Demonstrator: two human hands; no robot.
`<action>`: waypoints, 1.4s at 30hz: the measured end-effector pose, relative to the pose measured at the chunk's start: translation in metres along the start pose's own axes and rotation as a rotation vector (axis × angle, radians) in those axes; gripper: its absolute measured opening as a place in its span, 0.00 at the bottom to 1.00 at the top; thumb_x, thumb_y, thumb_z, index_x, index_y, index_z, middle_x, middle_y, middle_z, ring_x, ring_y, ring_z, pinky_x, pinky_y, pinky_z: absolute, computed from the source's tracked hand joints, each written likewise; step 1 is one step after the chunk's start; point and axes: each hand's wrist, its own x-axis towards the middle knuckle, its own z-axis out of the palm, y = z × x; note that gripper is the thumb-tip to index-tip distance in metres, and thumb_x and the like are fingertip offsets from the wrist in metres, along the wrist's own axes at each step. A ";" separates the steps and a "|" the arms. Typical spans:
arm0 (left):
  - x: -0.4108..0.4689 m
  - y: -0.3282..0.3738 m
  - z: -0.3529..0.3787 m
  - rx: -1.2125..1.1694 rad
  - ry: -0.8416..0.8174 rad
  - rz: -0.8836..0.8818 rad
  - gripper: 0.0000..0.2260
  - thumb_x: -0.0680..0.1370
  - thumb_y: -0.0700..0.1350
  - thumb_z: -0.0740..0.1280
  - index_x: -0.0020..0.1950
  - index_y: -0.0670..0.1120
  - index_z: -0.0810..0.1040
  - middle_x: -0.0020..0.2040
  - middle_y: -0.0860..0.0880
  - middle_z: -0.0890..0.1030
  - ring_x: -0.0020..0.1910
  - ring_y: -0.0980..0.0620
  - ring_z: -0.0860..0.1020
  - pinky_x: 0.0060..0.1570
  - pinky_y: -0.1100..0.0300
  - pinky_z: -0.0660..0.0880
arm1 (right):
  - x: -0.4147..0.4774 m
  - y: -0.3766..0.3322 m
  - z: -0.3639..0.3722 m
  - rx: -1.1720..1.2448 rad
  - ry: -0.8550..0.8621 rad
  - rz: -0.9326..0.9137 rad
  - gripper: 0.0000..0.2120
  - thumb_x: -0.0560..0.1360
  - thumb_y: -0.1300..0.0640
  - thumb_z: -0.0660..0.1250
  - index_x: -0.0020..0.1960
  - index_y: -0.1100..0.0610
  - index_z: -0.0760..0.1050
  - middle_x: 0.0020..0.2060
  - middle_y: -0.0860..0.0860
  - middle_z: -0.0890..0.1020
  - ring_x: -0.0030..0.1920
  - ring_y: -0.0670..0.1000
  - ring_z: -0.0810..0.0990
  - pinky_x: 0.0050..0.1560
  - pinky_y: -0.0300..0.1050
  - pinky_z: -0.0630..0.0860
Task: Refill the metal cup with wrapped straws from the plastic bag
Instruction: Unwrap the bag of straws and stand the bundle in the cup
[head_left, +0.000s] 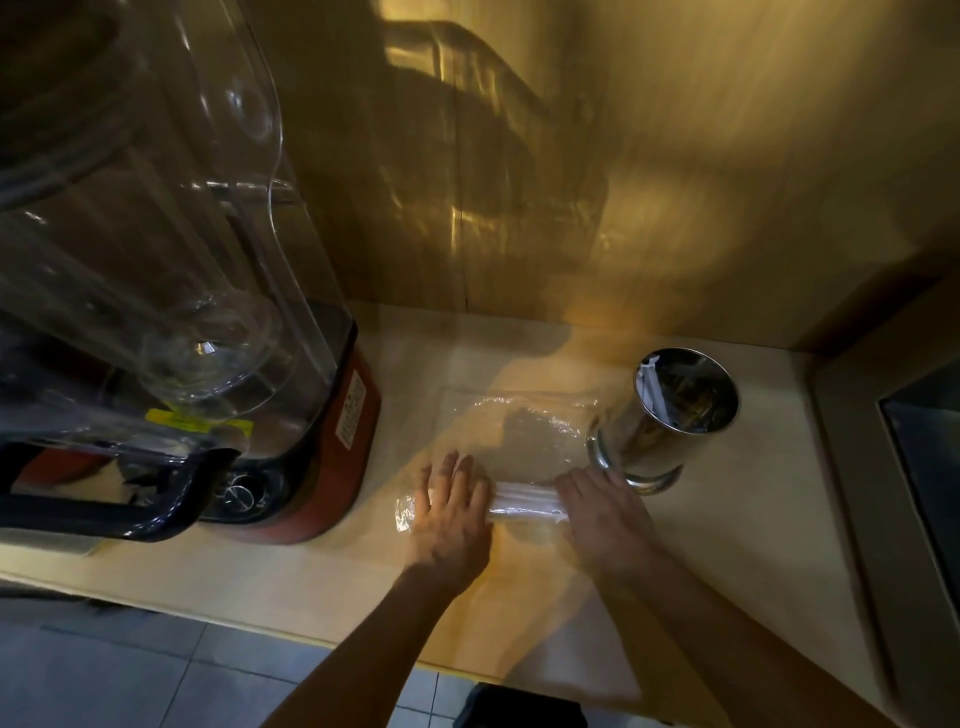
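A clear plastic bag (524, 436) lies flat on the pale counter (291, 577). A bundle of white wrapped straws (524, 503) lies in its near end. My left hand (451, 512) presses flat on the bag's left end, fingers spread. My right hand (605, 512) rests palm down on the right end of the straw bundle. A shiny metal cup (662, 415) stands upright just beyond my right hand, with a few white straws leaning inside its left wall.
A red-based blender (322, 457) with a large clear sound cover (156, 234) stands at the left, close to the bag. A wooden wall (623, 182) backs the counter. A dark-framed unit (914, 467) sits at the right edge. Tiled floor (130, 670) lies below the counter's front edge.
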 end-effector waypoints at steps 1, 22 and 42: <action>-0.003 -0.001 0.003 -0.013 -0.024 0.035 0.27 0.76 0.58 0.56 0.71 0.47 0.59 0.77 0.43 0.56 0.76 0.42 0.46 0.68 0.44 0.30 | -0.002 0.001 0.001 -0.006 0.020 -0.024 0.09 0.61 0.57 0.65 0.41 0.57 0.77 0.33 0.52 0.79 0.36 0.54 0.79 0.49 0.46 0.65; -0.006 0.004 -0.005 0.010 0.045 0.047 0.14 0.74 0.40 0.63 0.59 0.47 0.71 0.56 0.47 0.80 0.58 0.47 0.77 0.72 0.46 0.53 | -0.012 0.003 0.004 0.098 -0.203 0.008 0.14 0.65 0.53 0.61 0.47 0.56 0.76 0.40 0.51 0.82 0.43 0.53 0.80 0.49 0.45 0.62; -0.043 0.002 0.001 -0.189 -0.009 0.133 0.26 0.72 0.58 0.67 0.65 0.44 0.73 0.69 0.42 0.72 0.69 0.43 0.68 0.67 0.45 0.64 | -0.011 0.004 0.015 0.779 -0.253 0.883 0.16 0.71 0.49 0.66 0.56 0.55 0.70 0.45 0.54 0.81 0.51 0.57 0.79 0.57 0.54 0.70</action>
